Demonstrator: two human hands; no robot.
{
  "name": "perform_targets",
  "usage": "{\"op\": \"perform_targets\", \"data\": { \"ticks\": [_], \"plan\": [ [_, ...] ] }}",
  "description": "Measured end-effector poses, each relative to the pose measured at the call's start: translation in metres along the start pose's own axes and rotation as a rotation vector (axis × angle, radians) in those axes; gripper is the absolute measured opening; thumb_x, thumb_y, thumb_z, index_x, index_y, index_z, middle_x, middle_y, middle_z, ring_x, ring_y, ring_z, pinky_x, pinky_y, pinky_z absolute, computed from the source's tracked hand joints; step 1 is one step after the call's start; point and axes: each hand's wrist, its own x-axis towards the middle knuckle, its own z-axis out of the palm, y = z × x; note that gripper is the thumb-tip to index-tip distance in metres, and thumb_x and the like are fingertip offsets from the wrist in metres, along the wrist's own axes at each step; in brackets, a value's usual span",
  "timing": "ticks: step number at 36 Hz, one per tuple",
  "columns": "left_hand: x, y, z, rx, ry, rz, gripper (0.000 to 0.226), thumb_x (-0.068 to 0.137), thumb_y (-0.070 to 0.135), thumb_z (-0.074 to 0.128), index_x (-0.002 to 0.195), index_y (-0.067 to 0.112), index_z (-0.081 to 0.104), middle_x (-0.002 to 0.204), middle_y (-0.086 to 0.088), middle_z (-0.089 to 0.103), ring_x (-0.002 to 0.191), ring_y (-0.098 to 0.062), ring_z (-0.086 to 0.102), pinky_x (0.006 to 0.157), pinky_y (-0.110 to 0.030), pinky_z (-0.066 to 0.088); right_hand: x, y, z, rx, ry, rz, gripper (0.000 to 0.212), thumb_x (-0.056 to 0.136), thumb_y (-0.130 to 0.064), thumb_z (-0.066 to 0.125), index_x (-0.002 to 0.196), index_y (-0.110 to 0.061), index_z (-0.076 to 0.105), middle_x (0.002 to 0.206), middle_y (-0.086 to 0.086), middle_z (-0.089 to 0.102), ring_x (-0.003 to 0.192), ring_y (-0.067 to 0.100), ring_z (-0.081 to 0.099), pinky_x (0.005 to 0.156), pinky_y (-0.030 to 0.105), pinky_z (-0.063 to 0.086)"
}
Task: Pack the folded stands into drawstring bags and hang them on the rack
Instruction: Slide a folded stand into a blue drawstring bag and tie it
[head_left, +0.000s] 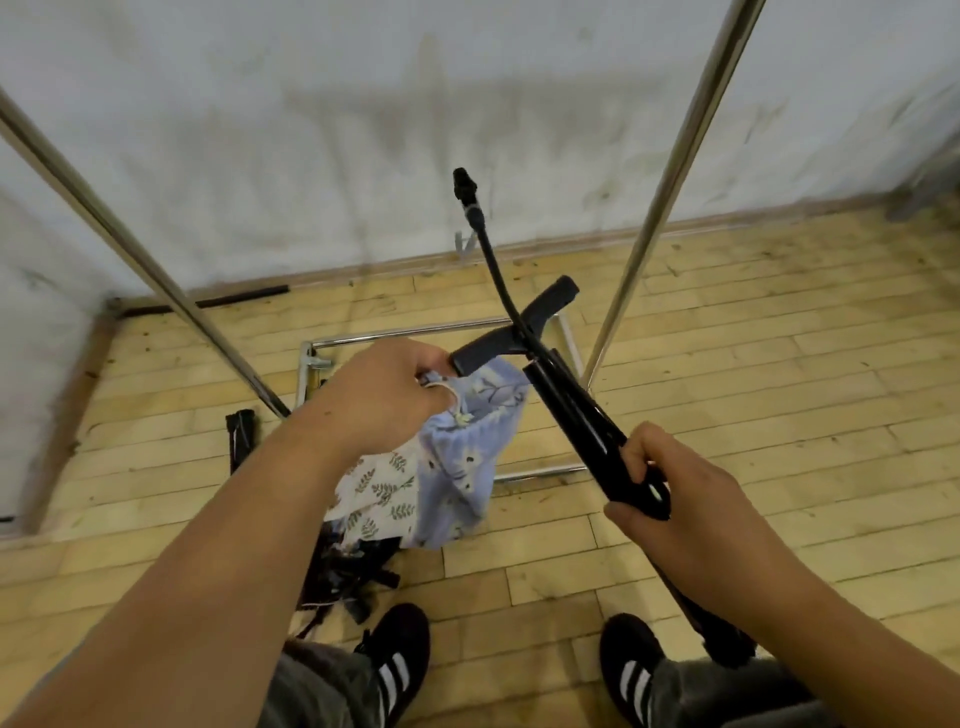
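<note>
My left hand grips the gathered top of a light blue drawstring bag, which hangs open-mouthed below it with a white cord at the rim. My right hand holds a black folded stand by its lower body, tilted up to the left. A flat black foot of the stand touches the bag's mouth, and a thin gooseneck with a clip sticks up from it. A white bag with a leaf print hangs or lies behind the blue one.
The metal rack's two slanted poles and its floor frame stand in front of me on the wooden floor. A pile of black stands lies by my left shoe, and another black piece near the left pole. A white wall closes the back.
</note>
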Motion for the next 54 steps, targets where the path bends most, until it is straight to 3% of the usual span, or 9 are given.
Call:
{"op": "perform_targets", "data": {
  "ticks": [5, 8, 13, 19, 26, 38, 47, 50, 54],
  "plan": [
    [0.008, -0.008, -0.006, -0.047, 0.030, 0.004, 0.032, 0.098, 0.016, 0.065, 0.109, 0.044, 0.076, 0.118, 0.011, 0.071, 0.093, -0.021, 0.070, 0.075, -0.037, 0.055, 0.013, -0.004, 0.007, 0.058, -0.075, 0.079, 0.076, 0.088, -0.010, 0.077, 0.113, -0.064, 0.030, 0.109, -0.026, 0.058, 0.099, -0.019, 0.056, 0.068, 0.008, 0.051],
    [0.013, -0.009, -0.005, -0.038, 0.044, 0.005, 0.030, 0.099, 0.016, 0.065, 0.111, 0.042, 0.075, 0.113, 0.006, 0.073, 0.060, -0.004, 0.057, 0.055, -0.017, 0.045, 0.021, -0.004, 0.014, -0.005, -0.109, 0.095, 0.096, 0.088, -0.012, 0.078, 0.146, -0.063, 0.021, 0.114, -0.026, 0.055, 0.099, -0.009, 0.060, 0.070, 0.010, 0.050],
    [0.013, -0.009, -0.001, -0.045, 0.014, -0.034, 0.033, 0.101, 0.014, 0.060, 0.121, 0.038, 0.070, 0.107, -0.003, 0.073, 0.031, -0.004, 0.041, 0.037, -0.015, 0.035, 0.030, -0.001, 0.023, -0.021, -0.114, 0.118, 0.079, 0.085, -0.008, 0.076, 0.143, -0.049, 0.040, 0.112, -0.016, 0.051, 0.097, 0.004, 0.058, 0.074, 0.019, 0.049],
    [0.012, -0.010, 0.004, -0.028, 0.018, -0.009, 0.034, 0.100, 0.010, 0.059, 0.113, 0.038, 0.071, 0.099, 0.000, 0.074, 0.032, -0.004, 0.041, 0.037, -0.016, 0.035, 0.034, -0.001, 0.027, -0.005, -0.129, 0.094, 0.080, 0.085, -0.002, 0.071, 0.121, -0.058, 0.026, 0.110, -0.018, 0.052, 0.085, 0.002, 0.062, 0.058, 0.016, 0.049],
    [0.011, -0.011, 0.011, 0.063, -0.011, -0.017, 0.031, 0.096, 0.010, 0.060, 0.110, 0.035, 0.073, 0.100, -0.004, 0.074, 0.045, -0.002, 0.048, 0.045, -0.019, 0.041, 0.036, -0.001, 0.033, -0.091, -0.067, 0.048, 0.072, 0.095, -0.004, 0.064, 0.137, -0.046, 0.025, 0.102, -0.007, 0.061, 0.076, 0.013, 0.066, 0.066, 0.035, 0.060],
    [0.008, -0.017, 0.010, -0.011, 0.035, -0.028, 0.036, 0.100, 0.018, 0.061, 0.127, 0.041, 0.069, 0.146, 0.007, 0.057, 0.095, -0.016, 0.068, 0.067, -0.025, 0.045, 0.048, 0.012, 0.035, -0.177, 0.039, -0.006, 0.064, 0.098, -0.015, 0.064, 0.142, -0.049, 0.030, 0.111, 0.001, 0.061, 0.096, 0.023, 0.061, 0.082, 0.050, 0.058],
    [0.007, -0.011, 0.011, -0.251, 0.036, 0.021, 0.030, 0.098, 0.015, 0.066, 0.116, 0.037, 0.075, 0.119, 0.022, 0.069, 0.107, 0.006, 0.062, 0.082, -0.022, 0.050, 0.045, 0.013, 0.039, -0.329, 0.039, -0.018, 0.064, 0.101, -0.022, 0.061, 0.148, -0.047, 0.026, 0.101, 0.001, 0.054, 0.088, 0.023, 0.057, 0.074, 0.047, 0.058],
    [0.008, -0.012, 0.013, -0.271, 0.054, 0.016, 0.029, 0.097, 0.019, 0.067, 0.116, 0.041, 0.073, 0.116, 0.020, 0.071, 0.101, -0.004, 0.069, 0.085, -0.032, 0.055, 0.044, 0.013, 0.041, -0.327, 0.019, -0.005, 0.071, 0.102, -0.023, 0.060, 0.152, -0.053, 0.020, 0.100, -0.001, 0.051, 0.089, 0.021, 0.055, 0.073, 0.043, 0.057],
    [0.008, -0.013, 0.014, -0.170, 0.055, 0.076, 0.035, 0.099, 0.018, 0.065, 0.121, 0.044, 0.069, 0.108, 0.014, 0.072, 0.058, -0.015, 0.061, 0.054, -0.024, 0.045, 0.044, 0.012, 0.042, -0.365, 0.014, 0.004, 0.075, 0.103, -0.023, 0.059, 0.153, -0.057, 0.015, 0.100, -0.001, 0.049, 0.087, 0.020, 0.055, 0.072, 0.041, 0.057]
  ]
}}
